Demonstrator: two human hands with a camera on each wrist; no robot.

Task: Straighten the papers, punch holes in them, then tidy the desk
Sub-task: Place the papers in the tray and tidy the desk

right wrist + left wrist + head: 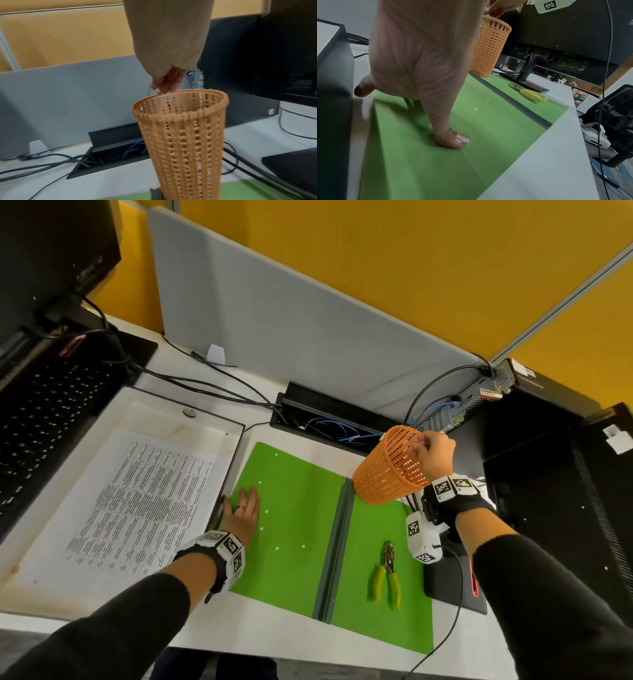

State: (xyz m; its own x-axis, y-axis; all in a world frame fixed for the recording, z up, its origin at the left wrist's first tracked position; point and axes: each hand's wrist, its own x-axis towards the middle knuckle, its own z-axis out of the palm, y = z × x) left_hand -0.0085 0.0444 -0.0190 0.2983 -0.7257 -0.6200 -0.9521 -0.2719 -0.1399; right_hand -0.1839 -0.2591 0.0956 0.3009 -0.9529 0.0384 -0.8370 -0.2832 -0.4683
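Note:
A green folder (294,542) lies open on the desk, its grey spine (335,546) running down the middle. My left hand (241,508) presses flat on the left flap (436,162), fingers straight. Small white paper dots (275,548) are scattered around it. A hole punch (387,571) with yellow-green handles lies on the right flap, free of both hands. My right hand (433,453) pinches the far rim of an orange mesh basket (387,474) that stands upright at the folder's far edge (185,142). Printed papers (137,501) lie in a white tray (164,412) to the left.
A black keyboard (44,419) sits far left. An open cable box (329,419) with blue and black cables runs behind the folder. A monitor base (452,587) and dark computer cases (548,460) crowd the right side. The desk's front edge (308,652) is close below the folder.

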